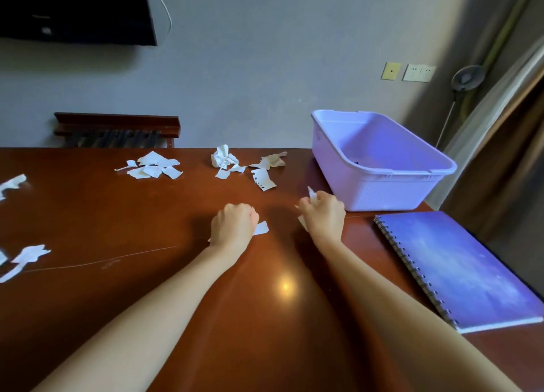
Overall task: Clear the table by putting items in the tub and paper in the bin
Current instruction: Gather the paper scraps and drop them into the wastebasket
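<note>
My left hand (234,223) is curled into a fist on the brown table (117,288), gripping a white paper scrap (261,228) that sticks out to its right. My right hand (323,212) is also curled and holds white paper scraps (312,193) that poke out above and below the fingers. The lilac tub (382,185) stands just right of my right hand, with only a small dark item visible inside. Torn paper pieces (153,166) and a crumpled ball (222,156) lie along the far edge. No bin is in view.
A blue spiral notebook (459,271) lies at the right front of the table. More paper scraps (26,256) lie at the left edge. Behind the table are a wooden rack (117,126), a wall-mounted screen and a curtain at the right.
</note>
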Tool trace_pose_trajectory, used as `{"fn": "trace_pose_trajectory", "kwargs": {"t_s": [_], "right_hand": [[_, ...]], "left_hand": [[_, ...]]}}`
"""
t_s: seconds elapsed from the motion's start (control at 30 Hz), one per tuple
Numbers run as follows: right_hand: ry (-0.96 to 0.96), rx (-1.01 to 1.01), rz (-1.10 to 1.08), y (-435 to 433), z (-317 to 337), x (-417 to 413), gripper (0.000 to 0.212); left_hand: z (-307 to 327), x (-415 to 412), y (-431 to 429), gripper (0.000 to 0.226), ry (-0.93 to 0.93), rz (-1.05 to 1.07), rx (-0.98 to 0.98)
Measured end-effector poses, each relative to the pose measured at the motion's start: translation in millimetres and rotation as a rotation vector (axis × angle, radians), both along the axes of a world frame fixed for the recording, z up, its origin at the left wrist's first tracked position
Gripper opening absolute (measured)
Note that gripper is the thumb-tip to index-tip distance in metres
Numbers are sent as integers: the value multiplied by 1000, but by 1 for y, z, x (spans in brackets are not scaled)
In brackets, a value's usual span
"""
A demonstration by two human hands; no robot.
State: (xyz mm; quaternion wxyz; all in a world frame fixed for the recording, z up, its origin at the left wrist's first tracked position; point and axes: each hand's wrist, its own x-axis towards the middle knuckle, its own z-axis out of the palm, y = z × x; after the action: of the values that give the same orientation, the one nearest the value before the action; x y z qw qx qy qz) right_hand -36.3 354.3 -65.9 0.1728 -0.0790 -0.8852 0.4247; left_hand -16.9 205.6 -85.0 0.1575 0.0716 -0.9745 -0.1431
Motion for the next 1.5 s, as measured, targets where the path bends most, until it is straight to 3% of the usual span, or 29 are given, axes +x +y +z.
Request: {"fn": "trace_pose_trajectory", "kwargs": {"t_s": [0.13, 0.2, 0.27, 0.37, 0.5, 0.7, 0.83, 1.0, 1.17, 1.27, 1.37, 1.5], "right_hand": [[-144, -395, -68, 8, 16, 1, 38], [-204, -456, -49, 10, 16, 8, 34], [-221, -419, -25, 11, 11, 16, 33], [-216, -285, 0, 8, 1, 29, 37], [-186, -167, 7, 0, -5, 34, 37], [-124, -62, -35, 0, -9, 32, 20], [-84, -37, -61, 6, -10, 26, 26], [-86, -27, -59, 7, -13, 21, 25], [-57, 48, -6, 7, -14, 19, 22], [-34, 88, 26, 6, -14, 22, 34], [-29, 65, 9, 8, -13, 27, 28], [-100, -224, -96, 17, -10, 29, 29]], "left_hand": [[21, 5, 2, 40, 136, 100, 246], [29, 9, 1, 36, 142, 103, 257], [32, 18, -3, 28, 74, 83, 145], [20, 33, -10, 48, -101, 128, -25], [3, 42, -7, 56, -113, 118, -221], [2, 34, -3, 38, -55, 121, -117], [13, 20, 0, 37, 41, 134, 41], [10, 6, 11, 63, -166, 125, 25], [6, -1, 14, 39, -165, 96, 2], [7, 3, 16, 32, -149, 44, 58], [7, 8, 17, 38, -102, 21, 218], [21, 18, 27, 43, 27, 19, 610]]}}
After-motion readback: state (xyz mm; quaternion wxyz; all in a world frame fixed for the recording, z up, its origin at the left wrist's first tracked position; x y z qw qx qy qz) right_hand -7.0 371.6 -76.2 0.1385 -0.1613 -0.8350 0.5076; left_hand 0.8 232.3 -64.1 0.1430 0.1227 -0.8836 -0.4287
